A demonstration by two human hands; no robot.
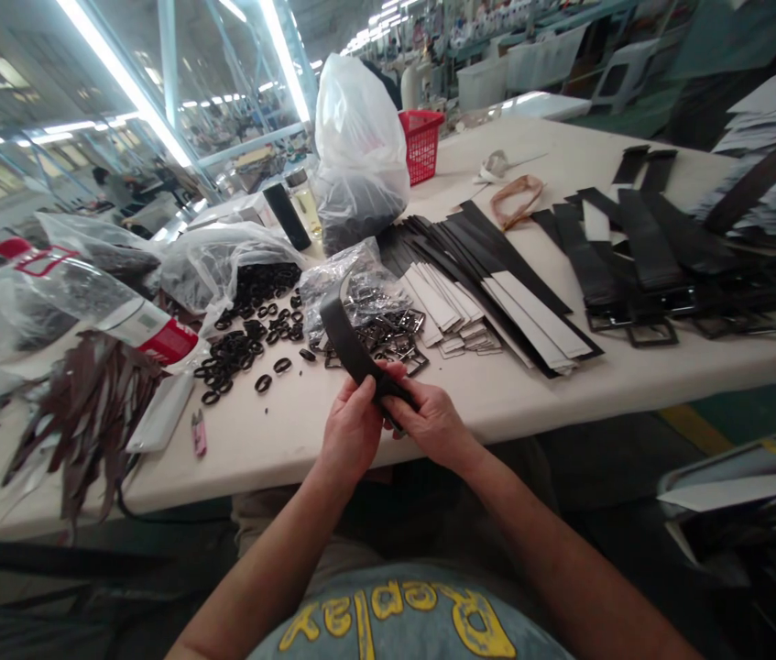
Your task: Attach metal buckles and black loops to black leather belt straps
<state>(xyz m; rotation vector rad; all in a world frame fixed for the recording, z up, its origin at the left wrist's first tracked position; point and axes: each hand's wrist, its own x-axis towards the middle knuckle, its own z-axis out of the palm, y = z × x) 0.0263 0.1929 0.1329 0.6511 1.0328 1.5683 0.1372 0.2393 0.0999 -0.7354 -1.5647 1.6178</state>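
Note:
A dark strap (pixel 346 344), like a belt strip, curves up from between my two hands at the table's front edge. My left hand (pixel 352 423) pinches it with the thumb on top. My right hand (pixel 432 417) grips its lower end, where the fingers hide the detail. Just beyond lie dark metal buckles (pixel 394 337), partly under a clear plastic bag (pixel 343 284). Black ring-shaped loops (pixel 226 359) are scattered to the left. Flat black strips with pale backing (pixel 531 312) lie in a pile to the right.
Straps with buckles (pixel 655 247) lie at the right, near stacked sheets (pixel 772 174). A plastic bottle (pixel 147 325), brown strips (pixel 85 412) and pink thread snips (pixel 199 433) are at the left. Behind stand a full bag (pixel 360 147) and a red basket (pixel 421 147).

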